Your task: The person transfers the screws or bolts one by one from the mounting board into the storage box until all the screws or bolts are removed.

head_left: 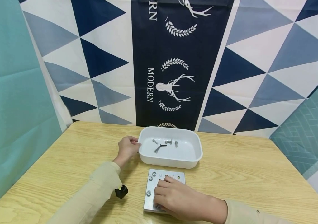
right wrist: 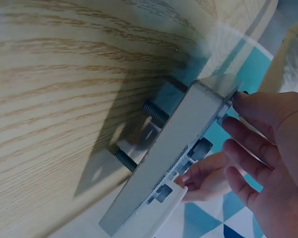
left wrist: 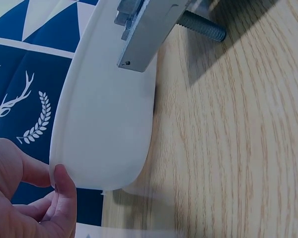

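At the left end of the white tray (head_left: 173, 162), my left hand (head_left: 127, 147) pinches the rim between thumb and fingers, also plain in the left wrist view. Several loose bolts (head_left: 176, 144) lie inside the tray. Nearer to me is a silver metal plate (head_left: 151, 202) with holes, and socket-head bolts (head_left: 148, 193) sit along its left side. Over the plate's near part, my right hand (head_left: 177, 199) has its fingers bent down, the fingertips round a small bolt (right wrist: 223, 119) at the plate's surface. Threaded bolt ends (right wrist: 125, 158) stick out of the plate's underside.
Everything rests on a wood-grain table (head_left: 245, 174). A black wrist piece (head_left: 121, 192) hangs below the left sleeve. Patterned cloth (head_left: 108, 62) stands behind the table's far edge, with a teal cloth (head_left: 13, 93) at the left.
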Available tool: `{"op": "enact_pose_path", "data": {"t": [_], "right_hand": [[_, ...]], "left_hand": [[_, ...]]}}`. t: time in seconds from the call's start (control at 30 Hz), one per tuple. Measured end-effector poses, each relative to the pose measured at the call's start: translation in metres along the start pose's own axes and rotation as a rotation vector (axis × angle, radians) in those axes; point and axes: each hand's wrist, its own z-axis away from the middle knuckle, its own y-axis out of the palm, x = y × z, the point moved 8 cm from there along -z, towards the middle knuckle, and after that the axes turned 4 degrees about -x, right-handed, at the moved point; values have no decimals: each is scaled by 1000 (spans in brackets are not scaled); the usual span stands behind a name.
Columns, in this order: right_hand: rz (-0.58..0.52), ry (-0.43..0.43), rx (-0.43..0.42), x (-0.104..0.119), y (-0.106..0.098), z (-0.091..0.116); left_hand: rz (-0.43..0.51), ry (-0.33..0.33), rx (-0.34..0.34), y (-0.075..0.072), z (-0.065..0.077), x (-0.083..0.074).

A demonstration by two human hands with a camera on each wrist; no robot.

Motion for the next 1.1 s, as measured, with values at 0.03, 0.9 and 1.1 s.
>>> {"op": "enact_pose_path", "data": {"t": [0.03, 0.9, 1.1], "right_hand": [[7, -4, -5, 1, 0, 0], [-105, -12, -43, 5, -1, -5], [-103, -19, -47, 4, -3, -8]], "left_hand": [[6, 3, -1, 0, 0, 0], [24, -28, -1, 1, -1, 3], [31, -29, 2, 1, 0, 2]]}}
